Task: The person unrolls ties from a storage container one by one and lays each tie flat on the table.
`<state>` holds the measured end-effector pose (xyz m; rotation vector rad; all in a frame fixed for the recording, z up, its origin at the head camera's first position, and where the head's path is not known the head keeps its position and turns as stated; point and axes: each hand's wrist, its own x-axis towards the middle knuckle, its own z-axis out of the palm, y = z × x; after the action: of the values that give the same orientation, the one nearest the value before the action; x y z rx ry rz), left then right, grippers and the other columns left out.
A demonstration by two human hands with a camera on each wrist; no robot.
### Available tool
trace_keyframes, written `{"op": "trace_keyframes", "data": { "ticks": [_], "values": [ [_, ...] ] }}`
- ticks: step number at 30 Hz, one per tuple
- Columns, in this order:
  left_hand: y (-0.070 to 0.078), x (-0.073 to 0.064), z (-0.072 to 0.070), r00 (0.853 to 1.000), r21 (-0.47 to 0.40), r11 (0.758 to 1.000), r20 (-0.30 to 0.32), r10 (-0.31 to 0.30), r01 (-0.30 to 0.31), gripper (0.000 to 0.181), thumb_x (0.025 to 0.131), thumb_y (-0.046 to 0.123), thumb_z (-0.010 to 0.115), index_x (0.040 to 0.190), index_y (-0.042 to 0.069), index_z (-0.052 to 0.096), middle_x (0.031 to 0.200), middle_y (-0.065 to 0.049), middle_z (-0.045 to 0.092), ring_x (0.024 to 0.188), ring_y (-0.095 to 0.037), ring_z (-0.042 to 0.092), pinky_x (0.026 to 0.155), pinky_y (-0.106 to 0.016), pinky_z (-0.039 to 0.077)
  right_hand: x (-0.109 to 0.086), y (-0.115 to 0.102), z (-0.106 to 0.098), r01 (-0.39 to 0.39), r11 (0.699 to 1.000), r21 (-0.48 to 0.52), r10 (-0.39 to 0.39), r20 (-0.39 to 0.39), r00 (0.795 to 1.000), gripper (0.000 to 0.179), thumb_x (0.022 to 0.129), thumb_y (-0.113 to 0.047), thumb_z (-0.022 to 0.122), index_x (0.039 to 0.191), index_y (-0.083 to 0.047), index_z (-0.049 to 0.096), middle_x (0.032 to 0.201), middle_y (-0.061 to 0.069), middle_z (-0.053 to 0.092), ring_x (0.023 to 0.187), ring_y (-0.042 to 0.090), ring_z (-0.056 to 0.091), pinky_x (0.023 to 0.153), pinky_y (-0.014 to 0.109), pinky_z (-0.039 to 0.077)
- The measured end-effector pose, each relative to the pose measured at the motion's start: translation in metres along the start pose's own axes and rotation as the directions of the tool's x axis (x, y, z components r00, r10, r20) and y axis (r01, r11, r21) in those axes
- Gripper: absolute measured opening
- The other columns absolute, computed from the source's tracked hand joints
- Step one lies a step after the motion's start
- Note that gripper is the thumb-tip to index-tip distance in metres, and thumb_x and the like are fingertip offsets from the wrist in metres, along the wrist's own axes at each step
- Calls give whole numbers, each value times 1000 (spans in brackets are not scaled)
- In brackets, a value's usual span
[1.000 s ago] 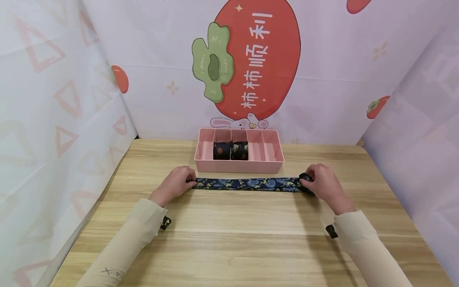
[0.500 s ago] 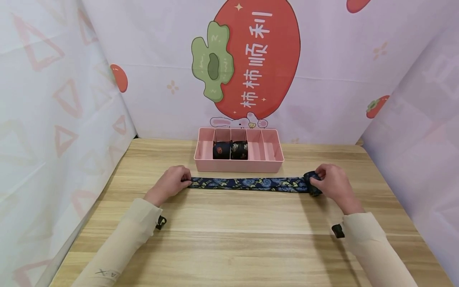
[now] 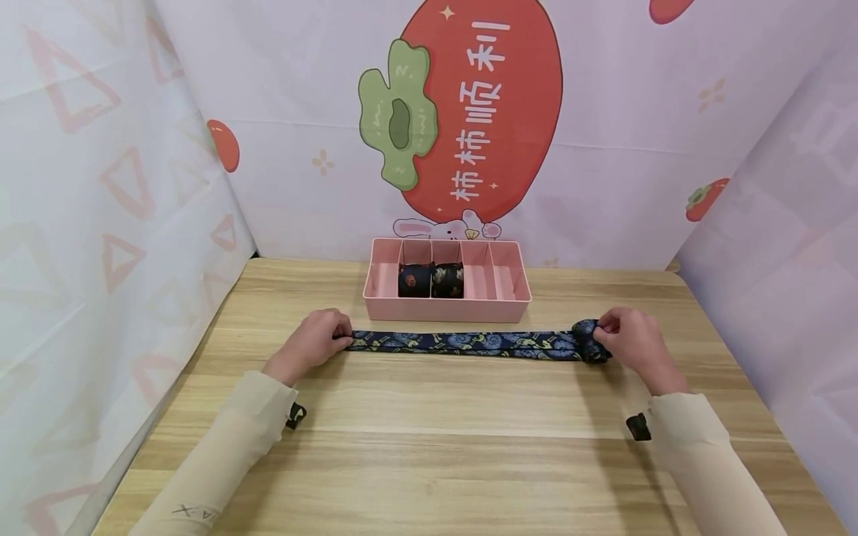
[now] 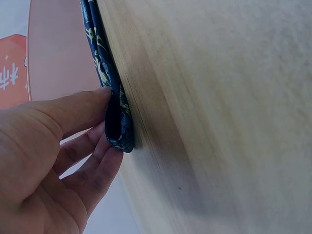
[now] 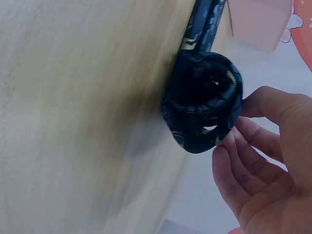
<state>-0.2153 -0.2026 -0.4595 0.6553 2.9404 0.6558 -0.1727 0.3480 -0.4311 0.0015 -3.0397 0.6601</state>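
Observation:
A navy necktie (image 3: 462,342) with blue and yellow figures lies stretched flat across the wooden table. Its left end is folded back in a loop (image 4: 120,129), which my left hand (image 3: 310,345) pinches between thumb and fingers. At the other end the fabric is wound into a loose, uneven roll (image 5: 202,100) standing on its edge. My right hand (image 3: 637,346) holds the outer side of that roll with thumb and fingertips; gaps show between its layers in the right wrist view.
Behind the tie stands a pink divided box (image 3: 445,310). Two of its compartments hold rolled dark fabric pieces, a navy roll (image 3: 415,281) and a black floral roll (image 3: 447,281). Printed cloth walls enclose the table (image 3: 429,461) at the back and sides.
Both hands have moved apart, the left one leftward and the right one rightward. The rolled end has shifted right with the right hand, and a longer flat stretch of tie lies between them.

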Motion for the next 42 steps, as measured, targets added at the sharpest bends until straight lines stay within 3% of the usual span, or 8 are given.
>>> {"op": "trace_keyframes", "data": {
  "ticks": [11,16,25,33,42],
  "values": [
    [3,-2,0,1000,-1,1000,8,-24,24,6,92,4,79,88,6,75,88,-7,71,80,-19,63,77,-41,57,5,-15,6,166,984,-69,-165,8,986,30,88,-17,84,101,7,73,92,20,71,82,30,67,79,52,57],
    [0,-3,-2,1000,4,1000,15,-26,25,5,93,4,78,89,6,76,89,-8,71,81,-19,63,78,-42,57,1,-10,6,152,987,-61,-153,-19,988,33,84,-15,87,99,9,71,93,22,69,83,32,66,77,52,57],
    [-7,-9,-6,1000,23,999,3,-24,24,6,92,3,79,88,6,76,88,-8,71,80,-20,63,78,-43,57,-4,3,-7,110,994,-14,-110,-32,993,29,87,-11,82,104,10,70,95,25,72,85,36,69,79,55,58],
    [-11,-11,-8,999,35,999,1,-32,32,6,92,4,79,88,6,76,88,-8,71,79,-19,63,77,-41,57,-6,18,-11,55,998,-1,-55,1,998,22,91,-10,76,103,8,73,90,19,75,80,28,70,76,46,57],
    [-9,-11,-11,999,30,999,9,-34,34,6,92,3,79,88,6,76,88,-8,71,79,-19,63,76,-41,57,-3,3,-9,106,993,-57,-106,3,994,32,90,-19,81,104,8,71,91,19,73,82,31,68,81,53,51]
  ]
}}
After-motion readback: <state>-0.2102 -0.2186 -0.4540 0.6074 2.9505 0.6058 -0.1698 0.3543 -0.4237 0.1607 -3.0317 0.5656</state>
